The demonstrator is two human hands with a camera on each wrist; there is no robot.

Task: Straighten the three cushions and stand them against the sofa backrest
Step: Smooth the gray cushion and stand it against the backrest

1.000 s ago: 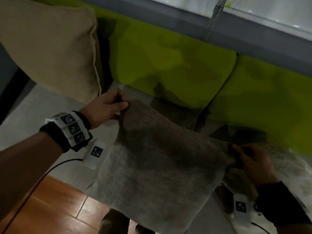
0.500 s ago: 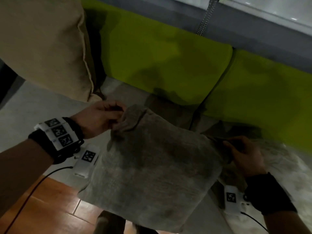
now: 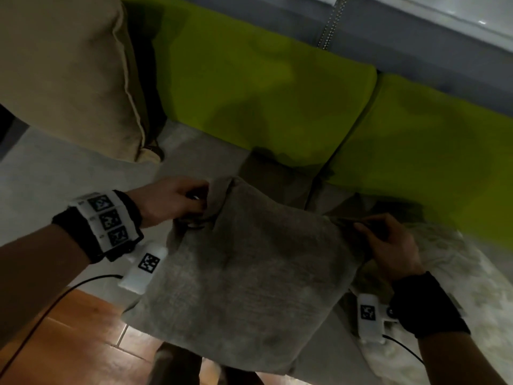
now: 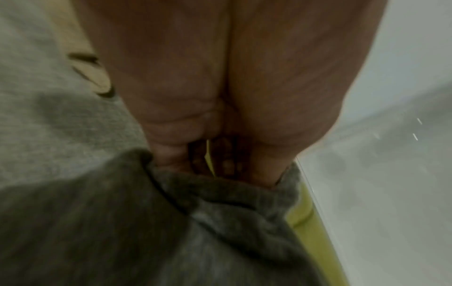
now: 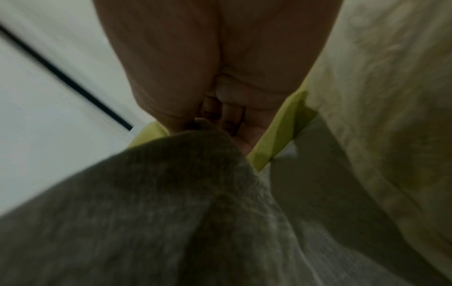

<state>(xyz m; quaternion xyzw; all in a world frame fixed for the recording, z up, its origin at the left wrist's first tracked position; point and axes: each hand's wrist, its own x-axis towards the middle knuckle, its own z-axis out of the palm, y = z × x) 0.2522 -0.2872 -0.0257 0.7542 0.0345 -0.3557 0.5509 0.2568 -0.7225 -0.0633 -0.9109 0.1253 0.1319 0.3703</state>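
A grey knitted cushion (image 3: 244, 276) hangs in front of the sofa, held by its two upper corners. My left hand (image 3: 177, 201) pinches the upper left corner; the left wrist view shows its fingers (image 4: 171, 152) curled into the grey cushion's fabric (image 4: 122, 232). My right hand (image 3: 388, 245) grips the upper right corner, and the right wrist view shows the grey cushion (image 5: 146, 203) bunched under that hand. A beige cushion (image 3: 63, 73) stands at the left against the green backrest (image 3: 249, 87). A pale patterned cushion (image 3: 455, 268) lies on the seat at the right.
The grey sofa seat (image 3: 63, 173) runs under the cushions. A second green back pad (image 3: 444, 151) sits to the right. Wooden floor (image 3: 69, 345) shows at the lower left. A bead chain (image 3: 330, 20) hangs behind the sofa.
The grey cushion has been lifted and drawn slightly toward me, its left corner bunching in my left hand. Both hands keep their grips on the corners.
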